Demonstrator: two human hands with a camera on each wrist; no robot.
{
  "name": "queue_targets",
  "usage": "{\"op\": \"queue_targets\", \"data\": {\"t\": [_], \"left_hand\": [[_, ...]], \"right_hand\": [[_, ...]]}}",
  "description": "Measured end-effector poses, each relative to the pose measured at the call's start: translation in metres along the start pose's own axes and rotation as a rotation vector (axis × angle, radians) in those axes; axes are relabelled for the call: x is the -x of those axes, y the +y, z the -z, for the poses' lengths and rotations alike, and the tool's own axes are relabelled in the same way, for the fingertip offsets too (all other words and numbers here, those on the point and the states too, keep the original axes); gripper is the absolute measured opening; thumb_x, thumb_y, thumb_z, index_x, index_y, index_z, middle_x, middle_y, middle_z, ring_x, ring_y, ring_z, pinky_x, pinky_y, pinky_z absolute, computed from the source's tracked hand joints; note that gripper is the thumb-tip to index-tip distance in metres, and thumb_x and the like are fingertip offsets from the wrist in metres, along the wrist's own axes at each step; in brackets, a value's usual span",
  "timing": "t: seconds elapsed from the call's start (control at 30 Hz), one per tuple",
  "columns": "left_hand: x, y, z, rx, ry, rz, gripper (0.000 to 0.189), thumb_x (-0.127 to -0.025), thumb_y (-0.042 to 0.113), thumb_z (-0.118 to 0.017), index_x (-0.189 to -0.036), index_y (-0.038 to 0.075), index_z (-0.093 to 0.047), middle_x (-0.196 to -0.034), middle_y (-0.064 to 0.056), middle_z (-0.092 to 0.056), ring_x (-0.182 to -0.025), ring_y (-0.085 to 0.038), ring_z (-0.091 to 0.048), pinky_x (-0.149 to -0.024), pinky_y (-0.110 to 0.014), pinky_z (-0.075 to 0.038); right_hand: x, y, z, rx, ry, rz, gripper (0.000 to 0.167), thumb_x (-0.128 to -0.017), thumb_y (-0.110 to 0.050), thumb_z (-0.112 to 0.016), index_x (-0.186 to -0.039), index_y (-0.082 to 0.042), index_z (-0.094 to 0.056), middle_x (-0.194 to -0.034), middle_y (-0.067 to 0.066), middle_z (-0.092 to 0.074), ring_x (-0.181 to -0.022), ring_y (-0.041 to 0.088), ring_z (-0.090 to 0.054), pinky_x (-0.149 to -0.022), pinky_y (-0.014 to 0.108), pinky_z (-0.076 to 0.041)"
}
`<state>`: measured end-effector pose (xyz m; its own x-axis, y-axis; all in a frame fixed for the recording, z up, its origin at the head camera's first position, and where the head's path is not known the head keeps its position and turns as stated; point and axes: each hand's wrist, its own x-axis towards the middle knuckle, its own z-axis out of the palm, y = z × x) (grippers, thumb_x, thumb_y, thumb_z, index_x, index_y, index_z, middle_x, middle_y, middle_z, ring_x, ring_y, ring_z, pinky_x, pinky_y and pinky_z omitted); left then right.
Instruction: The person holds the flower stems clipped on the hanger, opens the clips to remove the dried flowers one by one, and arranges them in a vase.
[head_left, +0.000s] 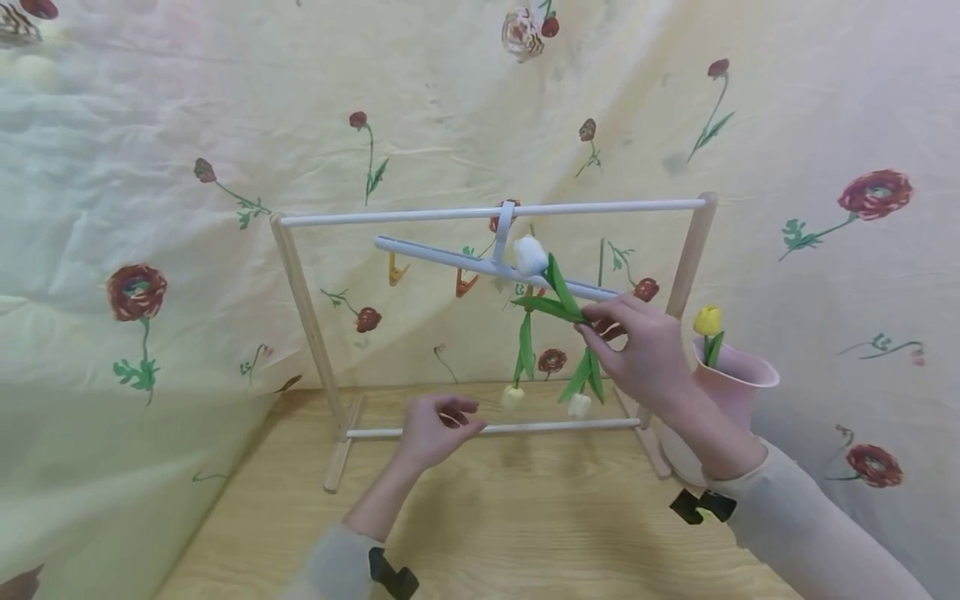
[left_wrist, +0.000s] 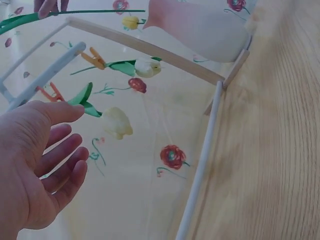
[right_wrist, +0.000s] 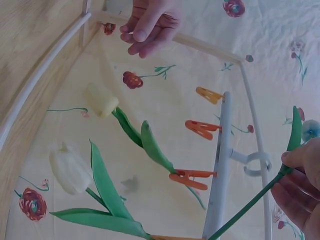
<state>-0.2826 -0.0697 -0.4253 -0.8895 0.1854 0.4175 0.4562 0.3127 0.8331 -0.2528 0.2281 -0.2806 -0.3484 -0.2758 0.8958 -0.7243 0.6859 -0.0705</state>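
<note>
Standing right of the held tulip, pink vase behind one forearm.

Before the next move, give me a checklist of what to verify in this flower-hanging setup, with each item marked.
1. White tulip secure in the right hand: ok, pinched by its green stem between thumb and fingers.
2. Left hand free: ok, it holds nothing.
3. Unused clips: ok, the yellow-orange clip and the red clip beside it hold no flower.
4. Hanger level: not ok, it slopes down to the right in the head view.
5. Hook over the top bar: ok.
6. Firmness of the clips on the two hanging tulips: cannot tell.
</note>
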Motion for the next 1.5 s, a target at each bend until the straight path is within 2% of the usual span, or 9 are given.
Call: {"op": "queue_targets", "data": {"t": [0.13,0.27,0.53,0.77,0.83,0.9,1.0,1.07,1.5], "left_hand": [[-0.005,-0.007,-0.006,0.015,0.020,0.027,0.022,-0.084,0.014,-0.089,-0.104,0.007,-0.082,-0.102,-0.015,-0.082,-0.081,-0.014,-0.073,-0.073,-0.020,-0.061],[-0.010,-0.011,-0.013,0.034,0.048,0.037,0.027,-0.085,0.014,-0.089,-0.109,0.006,-0.081,-0.107,-0.014,-0.082,-0.091,-0.025,-0.077,-0.077,-0.023,-0.063],[-0.017,-0.012,-0.026,0.091,0.049,0.028,0.040,-0.084,0.013,-0.090,-0.121,0.004,-0.078,-0.119,-0.016,-0.080,-0.110,-0.033,-0.077,-0.095,-0.049,-0.064],[-0.024,-0.012,-0.040,0.086,0.056,0.051,0.049,-0.082,0.019,-0.092,-0.126,0.003,-0.076,-0.127,-0.015,-0.078,-0.116,-0.032,-0.075,-0.098,-0.044,-0.063],[-0.026,-0.013,-0.043,0.084,0.057,0.059,0.051,-0.082,0.019,-0.092,-0.127,0.004,-0.075,-0.128,-0.015,-0.077,-0.117,-0.032,-0.075,-0.099,-0.042,-0.063],[-0.027,-0.013,-0.047,0.084,0.061,0.057,0.052,-0.082,0.019,-0.093,-0.128,0.004,-0.075,-0.129,-0.015,-0.077,-0.118,-0.032,-0.075,-0.100,-0.042,-0.062],[-0.029,-0.014,-0.050,0.095,0.061,0.060,0.054,-0.081,0.019,-0.093,-0.130,0.003,-0.074,-0.130,-0.016,-0.076,-0.120,-0.033,-0.074,-0.103,-0.044,-0.061],[-0.029,-0.016,-0.052,0.094,0.058,0.060,0.055,-0.082,0.018,-0.092,-0.131,0.002,-0.073,-0.132,-0.016,-0.075,-0.122,-0.034,-0.073,-0.105,-0.046,-0.059],[-0.031,-0.023,-0.064,0.097,0.033,0.060,0.060,-0.087,0.022,-0.089,-0.141,0.006,-0.067,-0.137,-0.019,-0.072,-0.123,-0.037,-0.072,-0.106,-0.053,-0.058]], "right_hand": [[-0.003,0.006,0.005,-0.005,0.041,-0.028,0.023,-0.082,0.008,-0.085,-0.104,0.001,-0.078,-0.091,0.012,-0.079,-0.074,0.023,-0.076,-0.071,0.007,-0.056],[-0.006,0.015,0.011,-0.009,0.084,-0.069,0.023,-0.083,0.008,-0.084,-0.105,0.004,-0.078,-0.093,0.015,-0.080,-0.075,0.023,-0.075,-0.074,0.001,-0.052],[-0.008,0.032,0.024,-0.039,0.158,-0.144,0.022,-0.085,0.008,-0.081,-0.107,0.005,-0.078,-0.096,0.020,-0.080,-0.084,-0.022,-0.059,-0.075,-0.001,-0.050],[-0.009,0.045,0.034,-0.062,0.192,-0.265,0.019,-0.090,0.001,-0.080,-0.109,0.003,-0.079,-0.094,0.020,-0.081,-0.080,-0.022,-0.063,-0.073,0.000,-0.051],[-0.008,0.048,0.037,-0.047,0.211,-0.300,0.018,-0.091,-0.001,-0.080,-0.109,0.002,-0.079,-0.096,0.012,-0.082,-0.079,-0.021,-0.063,-0.073,0.000,-0.051],[-0.008,0.052,0.040,-0.036,0.234,-0.340,0.019,-0.091,-0.004,-0.080,-0.109,0.002,-0.080,-0.096,-0.006,-0.082,-0.078,-0.022,-0.063,-0.073,0.000,-0.050],[-0.007,0.056,0.046,-0.018,0.261,-0.404,0.021,-0.091,-0.010,-0.082,-0.110,-0.001,-0.080,-0.096,-0.033,-0.070,-0.079,-0.021,-0.063,-0.074,-0.001,-0.050],[-0.007,0.059,0.049,-0.026,0.272,-0.441,0.022,-0.091,-0.012,-0.083,-0.111,-0.003,-0.081,-0.093,-0.041,-0.064,-0.079,-0.020,-0.064,-0.074,0.000,-0.050],[-0.002,0.075,0.066,-0.034,0.302,-0.576,0.030,-0.093,-0.021,-0.083,-0.120,-0.007,-0.080,-0.095,-0.037,-0.068,-0.082,-0.013,-0.067,-0.075,0.001,-0.051]]}}
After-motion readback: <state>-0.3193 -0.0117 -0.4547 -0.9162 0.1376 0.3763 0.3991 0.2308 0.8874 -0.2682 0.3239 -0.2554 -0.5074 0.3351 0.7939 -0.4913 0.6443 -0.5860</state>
